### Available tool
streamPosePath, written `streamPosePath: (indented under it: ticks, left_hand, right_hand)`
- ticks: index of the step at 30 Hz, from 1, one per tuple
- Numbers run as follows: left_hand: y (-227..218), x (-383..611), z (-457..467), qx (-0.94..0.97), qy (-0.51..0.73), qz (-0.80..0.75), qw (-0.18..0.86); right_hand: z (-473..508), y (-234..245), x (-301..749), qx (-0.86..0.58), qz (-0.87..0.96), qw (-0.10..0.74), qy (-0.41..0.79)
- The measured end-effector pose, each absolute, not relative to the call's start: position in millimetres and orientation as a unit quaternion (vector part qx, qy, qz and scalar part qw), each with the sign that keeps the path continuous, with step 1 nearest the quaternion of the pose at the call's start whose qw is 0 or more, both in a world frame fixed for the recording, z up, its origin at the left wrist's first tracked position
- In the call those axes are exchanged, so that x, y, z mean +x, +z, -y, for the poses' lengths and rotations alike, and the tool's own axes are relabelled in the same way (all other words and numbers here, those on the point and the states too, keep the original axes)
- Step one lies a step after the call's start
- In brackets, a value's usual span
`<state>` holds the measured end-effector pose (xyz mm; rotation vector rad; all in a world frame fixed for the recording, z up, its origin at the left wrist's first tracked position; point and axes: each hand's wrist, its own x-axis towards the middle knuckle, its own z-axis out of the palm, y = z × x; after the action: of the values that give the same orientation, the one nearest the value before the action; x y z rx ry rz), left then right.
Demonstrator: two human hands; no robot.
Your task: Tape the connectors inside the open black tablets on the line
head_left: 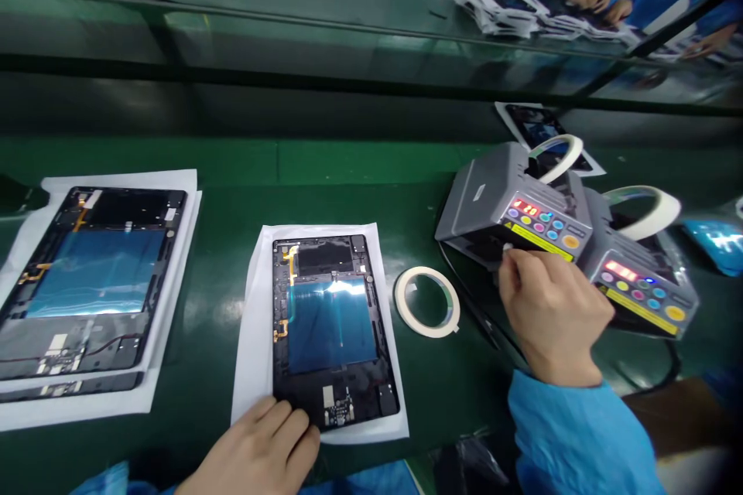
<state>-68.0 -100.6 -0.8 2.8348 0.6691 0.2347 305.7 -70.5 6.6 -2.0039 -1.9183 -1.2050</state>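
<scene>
In the head view, an opened tablet [330, 332] with a blue-filmed battery and bare circuitry lies on a white sheet [253, 340] in front of me. My left hand [264, 441] grips its lower left corner with bent fingers; the thumb is hidden. At the front of a grey tape dispenser [484, 189], my right hand [549, 309] is closed in a pinch. A small whitish bit of tape [508, 247] shows at its fingertips, partly hidden by them. Between tablet and dispenser lies a roll of cream tape [409, 313].
More opened tablets on white sheets [174, 325] lie at the left. A second tape dispenser [644, 271] adjoins the first, with a black cable [464, 286] nearby. Behind the bench runs a raised shelf [325, 15]. Across it, a person in blue works beside stacked tablets [502, 4].
</scene>
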Motion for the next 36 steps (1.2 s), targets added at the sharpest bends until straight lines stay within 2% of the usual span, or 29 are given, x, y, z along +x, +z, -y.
streamPosePath:
  ticks: [2,5,9,14,20,27,36]
  left_hand:
    - [1.9,-66.3,97.8,0.966,0.063,-0.221,0.120]
    - [10.5,-59.7,88.1,0.966,0.028,-0.205,0.152]
    - [23.2,-37.1,62.0,0.965,-0.007,-0.208,0.157]
    - [21.5,4.6,14.8,0.948,0.001,-0.292,0.126]
    - [1.7,36.1,-25.4,0.924,0.015,-0.366,0.112]
    - [-10.9,42.8,-34.8,0.920,0.059,-0.369,0.121]
    - [-13.5,42.4,-40.0,0.911,0.092,-0.372,0.152]
  right_hand:
    - [72.5,15.7,293.6,-0.656,0.654,0.101,-0.362]
    - [69.0,25.1,259.0,-0.617,0.733,0.167,-0.235]
    - [42.7,13.9,215.6,-0.536,0.823,0.178,-0.069]
    - [13.9,-18.4,214.0,-0.525,0.823,0.212,0.039]
    - [9.5,-31.3,227.5,-0.483,0.843,0.223,0.084]
    - [9.9,-29.9,226.0,-0.493,0.849,0.184,0.058]
    - [11.3,-30.7,231.7,-0.498,0.846,0.168,0.089]
